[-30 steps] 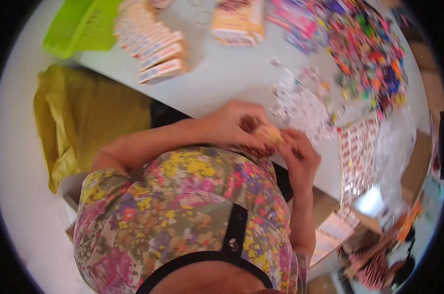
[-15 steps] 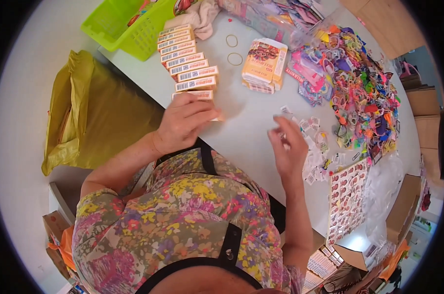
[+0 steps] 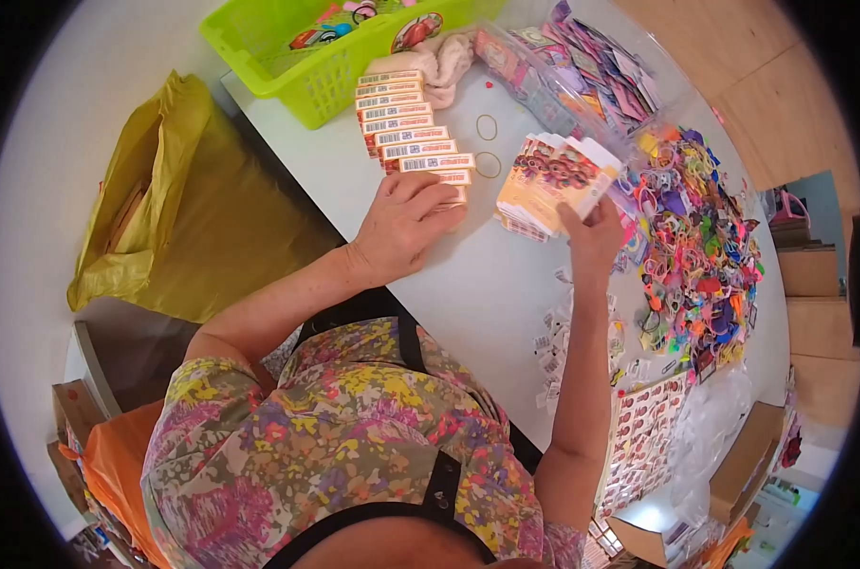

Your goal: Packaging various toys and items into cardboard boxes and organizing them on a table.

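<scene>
A row of small white-and-orange boxes (image 3: 411,130) leans in line on the table, printed ends facing up. At the near end of that row, my left hand (image 3: 406,226) has its fingers curled round the last box, which they partly hide. To the right lies a fanned stack of flattened yellow-and-white cartons (image 3: 544,194). My right hand (image 3: 593,235) pinches a carton at the stack's near right corner between thumb and fingers. Two thin rubber bands (image 3: 488,165) rest between the row and the stack.
A green basket (image 3: 311,95) and a pale cloth (image 3: 444,71) stand at the far left. Colourful small trinkets (image 3: 705,247) are heaped on the right, near a sticker sheet (image 3: 643,436) and small white tags (image 3: 555,351). A yellow bag (image 3: 212,209) hangs beside the table's left edge.
My right hand has moved up and taken hold of a carton at the stack, which is now fanned out. My left hand stays by the row's near end. The whole view has shifted.
</scene>
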### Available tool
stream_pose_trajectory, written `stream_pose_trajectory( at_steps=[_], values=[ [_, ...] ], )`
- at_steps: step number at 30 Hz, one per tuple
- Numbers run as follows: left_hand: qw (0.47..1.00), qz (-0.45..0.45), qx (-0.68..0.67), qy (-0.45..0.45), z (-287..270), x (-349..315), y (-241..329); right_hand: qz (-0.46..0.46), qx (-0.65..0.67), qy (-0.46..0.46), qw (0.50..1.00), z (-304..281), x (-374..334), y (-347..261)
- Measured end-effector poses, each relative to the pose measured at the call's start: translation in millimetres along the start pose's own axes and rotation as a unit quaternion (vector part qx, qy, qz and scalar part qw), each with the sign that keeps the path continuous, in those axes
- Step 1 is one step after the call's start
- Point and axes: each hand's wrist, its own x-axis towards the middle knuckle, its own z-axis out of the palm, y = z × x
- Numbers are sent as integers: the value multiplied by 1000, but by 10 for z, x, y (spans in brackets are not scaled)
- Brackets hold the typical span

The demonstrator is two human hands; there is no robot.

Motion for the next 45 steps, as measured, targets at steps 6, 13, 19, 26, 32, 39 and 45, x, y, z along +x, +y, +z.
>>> stream_pose_trajectory(
  at_steps=[6, 13, 19, 26, 32, 39, 45],
  values=[
    [997, 8, 6, -77, -121, 11, 96, 106, 198, 20, 974, -315, -350, -104],
    [998, 32, -57, -20, -283, 15, 234, 147, 224, 1, 964, -521, -989, -122],
    [750, -223, -605, -150, -84, 330, 872, 184, 267, -45, 945, -544, -1390, -299],
    [296, -286, -845, -342, 321, 349, 1127, 298, 29, -111, 948, -756, -1793, -448],
    [436, -307, -768, -355, 464, 350, 1240, 65, 7, 95, 993, -652, -1845, -438],
    [466, -379, -720, -348, 527, 220, 1282, 173, 116, 150, 966, -567, -1951, -374],
    [618, -327, -643, -313, 533, 97, 1257, 231, 146, 132, 953, -534, -2028, -298]
  ],
)
